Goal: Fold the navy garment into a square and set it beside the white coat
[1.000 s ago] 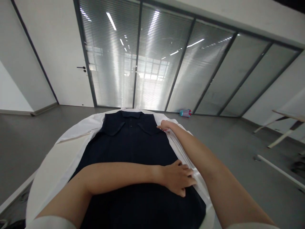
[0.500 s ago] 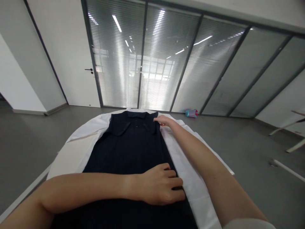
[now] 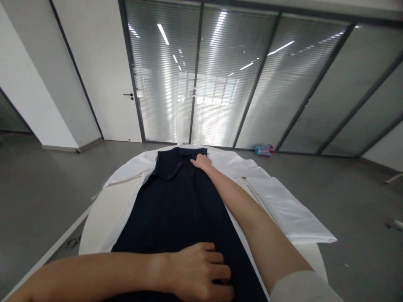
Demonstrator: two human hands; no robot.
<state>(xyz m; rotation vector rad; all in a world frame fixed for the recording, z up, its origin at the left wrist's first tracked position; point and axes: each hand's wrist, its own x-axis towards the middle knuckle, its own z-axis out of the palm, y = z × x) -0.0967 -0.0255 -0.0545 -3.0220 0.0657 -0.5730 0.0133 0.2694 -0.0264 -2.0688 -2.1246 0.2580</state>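
A dark navy garment [image 3: 170, 209] with a collar lies lengthwise before me, over white fabric [image 3: 292, 209] that shows on both sides. At the far end, my right hand [image 3: 201, 161] is closed on it beside the collar, fingertips pinched together. Closer to me, my left hand [image 3: 201, 272] has its fingers curled onto the garment's lower part; the fingertips are hidden. Between both hands runs a lengthwise edge in the dark cloth, and the right-hand collar flap is out of sight.
The cloth lies on a pale, round-edged table [image 3: 103, 218]. A blue and pink object [image 3: 263, 150] is on the grey floor by the glass partition [image 3: 214, 92]. A white door [image 3: 103, 75] stands at the back left.
Both hands have shifted left across the garment, bringing its right edge inward. More white fabric shows at the right. My view has turned slightly left.
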